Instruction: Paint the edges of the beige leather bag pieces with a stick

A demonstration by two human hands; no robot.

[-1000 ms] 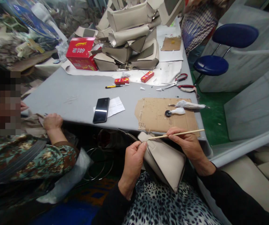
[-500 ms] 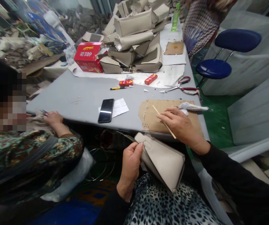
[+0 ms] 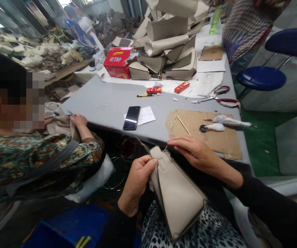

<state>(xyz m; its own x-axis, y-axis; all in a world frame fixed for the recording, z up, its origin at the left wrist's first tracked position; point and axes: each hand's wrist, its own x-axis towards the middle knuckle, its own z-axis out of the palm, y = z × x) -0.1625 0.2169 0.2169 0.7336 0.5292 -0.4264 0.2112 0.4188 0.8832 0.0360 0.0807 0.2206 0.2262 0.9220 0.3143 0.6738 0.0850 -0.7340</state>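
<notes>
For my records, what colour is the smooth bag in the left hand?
The bag is greyish beige (head view).

Grey worktable (image 3: 96, 106), green floor (image 3: 259, 132), blue padded chair (image 3: 262, 78), marbled grey panels (image 3: 295, 143) at right, blue fan (image 3: 77, 32)

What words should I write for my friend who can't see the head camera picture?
A left hand pinches a beige bag, with the right hand near its edge. Beyond, a grey table holds a thin stick on cardboard, a phone and red-handled scissors.
</notes>
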